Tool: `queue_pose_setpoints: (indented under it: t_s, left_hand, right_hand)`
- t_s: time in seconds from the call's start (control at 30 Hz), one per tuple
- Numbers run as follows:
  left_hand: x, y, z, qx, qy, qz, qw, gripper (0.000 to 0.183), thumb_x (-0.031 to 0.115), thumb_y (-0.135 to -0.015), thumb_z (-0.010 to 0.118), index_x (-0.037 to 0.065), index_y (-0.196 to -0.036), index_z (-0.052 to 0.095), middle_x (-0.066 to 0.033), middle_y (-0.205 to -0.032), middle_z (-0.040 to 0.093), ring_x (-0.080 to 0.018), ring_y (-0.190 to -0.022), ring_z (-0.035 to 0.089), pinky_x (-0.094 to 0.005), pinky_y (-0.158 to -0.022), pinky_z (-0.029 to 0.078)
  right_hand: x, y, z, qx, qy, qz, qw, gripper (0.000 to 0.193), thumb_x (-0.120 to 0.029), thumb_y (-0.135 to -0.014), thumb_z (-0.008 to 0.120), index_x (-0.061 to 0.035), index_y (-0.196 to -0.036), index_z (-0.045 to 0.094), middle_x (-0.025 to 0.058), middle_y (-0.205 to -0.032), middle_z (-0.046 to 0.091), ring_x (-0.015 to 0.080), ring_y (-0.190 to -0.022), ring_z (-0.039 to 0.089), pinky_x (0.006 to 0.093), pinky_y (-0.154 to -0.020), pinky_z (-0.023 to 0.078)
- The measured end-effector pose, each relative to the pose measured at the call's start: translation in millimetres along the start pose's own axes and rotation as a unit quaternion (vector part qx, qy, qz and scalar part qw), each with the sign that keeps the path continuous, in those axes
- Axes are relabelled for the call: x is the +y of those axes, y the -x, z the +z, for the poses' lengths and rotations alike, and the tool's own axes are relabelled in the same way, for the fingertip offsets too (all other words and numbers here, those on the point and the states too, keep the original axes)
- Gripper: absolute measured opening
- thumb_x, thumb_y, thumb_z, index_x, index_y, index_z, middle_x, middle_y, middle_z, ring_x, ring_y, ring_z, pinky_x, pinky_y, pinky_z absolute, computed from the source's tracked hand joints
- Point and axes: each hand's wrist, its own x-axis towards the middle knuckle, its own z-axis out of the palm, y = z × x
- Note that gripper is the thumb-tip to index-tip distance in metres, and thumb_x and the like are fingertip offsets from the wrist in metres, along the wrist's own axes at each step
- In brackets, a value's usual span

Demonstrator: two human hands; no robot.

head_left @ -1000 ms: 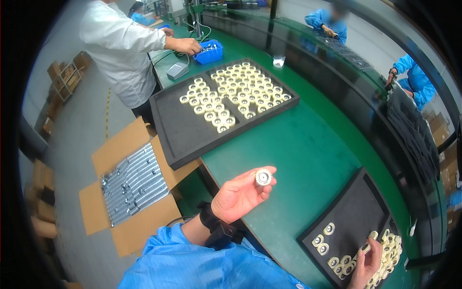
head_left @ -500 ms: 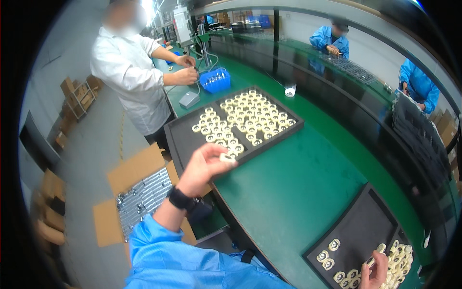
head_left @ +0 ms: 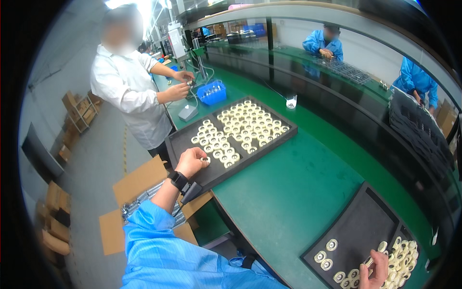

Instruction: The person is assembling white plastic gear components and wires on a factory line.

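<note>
My left hand [head_left: 189,164] pinches a cream gear [head_left: 205,162] with a dark centre, low over the near-left part of a large black tray [head_left: 240,167]. Rows of similar gears [head_left: 222,145] lie in that tray, to the right of my hand and beyond it. At the lower right, my right hand [head_left: 375,270] has its thumb and fingers closed on another toothed gear [head_left: 369,261]. It is over a second black tray [head_left: 358,224], with a heap of gears [head_left: 403,262] beside it and several loose ones to its left.
Green table [head_left: 274,202] lies between the trays. Beyond the large tray are a blue bin [head_left: 211,93], a grey pedal-like box [head_left: 188,113] and a white cup [head_left: 291,101]. A co-worker in white [head_left: 130,91] stands at the left. An open carton [head_left: 139,180] of metal parts stands below the table edge.
My left hand has moved left and down to the tray with its gear, away from the nearest row. My right hand has stayed almost in place. The view has shifted slightly.
</note>
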Motion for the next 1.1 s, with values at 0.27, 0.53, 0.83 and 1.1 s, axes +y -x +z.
queue_pose_setpoints:
  t_s: [0.27,0.53,0.83,1.1]
  left_hand:
    - [63,62,17,0.052,-0.129,0.247,0.959,0.043,0.026,-0.081,0.07,0.0,-0.113,0.057,-0.0187,-0.114,0.056,-0.0343,-0.107,0.056,-0.0392,-0.093,0.046]
    - [175,116,52,-0.087,-0.112,0.455,0.879,0.034,0.027,-0.086,0.064,0.003,-0.108,0.059,-0.0138,-0.105,0.061,-0.0317,-0.097,0.059,-0.0394,-0.083,0.05]
    - [228,84,144,-0.145,-0.107,0.442,0.879,0.033,0.03,-0.085,0.063,0.001,-0.102,0.059,-0.0173,-0.097,0.062,-0.0353,-0.091,0.059,-0.0452,-0.078,0.049]
    - [268,-94,246,-0.042,-0.157,0.243,0.956,0.054,0.031,-0.078,0.07,-0.006,-0.114,0.054,-0.0238,-0.116,0.055,-0.038,-0.109,0.056,-0.0442,-0.089,0.05]
  right_hand:
    - [-3,-1,-1,-0.011,-0.014,0.006,1.0,0.037,0.001,-0.079,0.069,-0.0037,-0.115,0.064,0.0068,-0.102,0.061,0.0143,-0.067,0.046,0.0257,-0.058,0.038]
    - [-6,-4,-7,-0.03,0.004,-0.015,0.999,0.036,-0.001,-0.079,0.069,-0.0044,-0.115,0.064,0.0068,-0.104,0.061,0.0152,-0.07,0.046,0.0268,-0.059,0.038]
    - [-2,-3,-5,-0.028,0.008,0.004,1.0,0.037,-0.003,-0.079,0.07,-0.0055,-0.116,0.064,0.0069,-0.105,0.061,0.0151,-0.07,0.048,0.0259,-0.058,0.039]
    - [-5,-2,-6,-0.035,-0.007,0.075,0.997,0.038,-0.002,-0.078,0.07,-0.005,-0.116,0.064,0.0087,-0.107,0.06,0.0137,-0.07,0.048,0.0248,-0.058,0.039]
